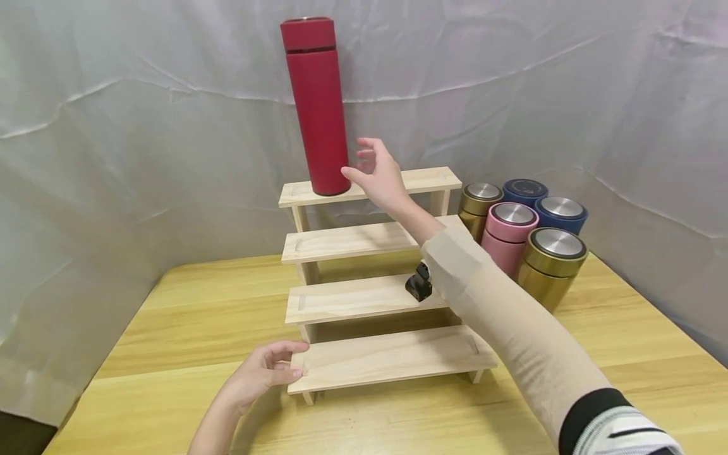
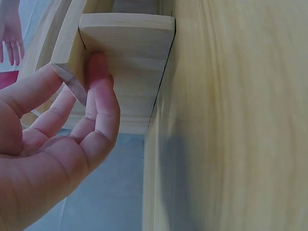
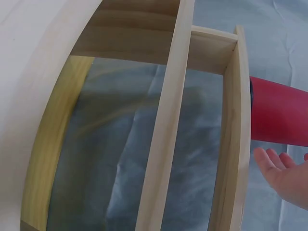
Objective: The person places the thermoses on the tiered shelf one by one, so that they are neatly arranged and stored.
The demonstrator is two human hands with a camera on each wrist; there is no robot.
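A tall red thermos bottle [image 1: 315,114] stands upright on the left part of the top tier of a four-tier wooden display rack [image 1: 392,360]. Just right of the bottle's lower part is my right hand [image 1: 378,177], its fingers spread and holding nothing. In the right wrist view, a small gap shows between the right fingers [image 3: 269,161] and the red bottle [image 3: 279,113]. My left hand [image 1: 261,373] grips the left end of the rack's lowest board. Seen from the left wrist, fingers [image 2: 103,101] curl beneath that board's corner.
Right of the rack stand several shorter thermos bottles with round lids: gold [image 1: 548,272], pink [image 1: 509,234] and blue [image 1: 563,212] among them. Everything sits on a yellow wood-grain table [image 1: 188,328]. A grey cloth [image 1: 170,158] hangs behind and along the sides.
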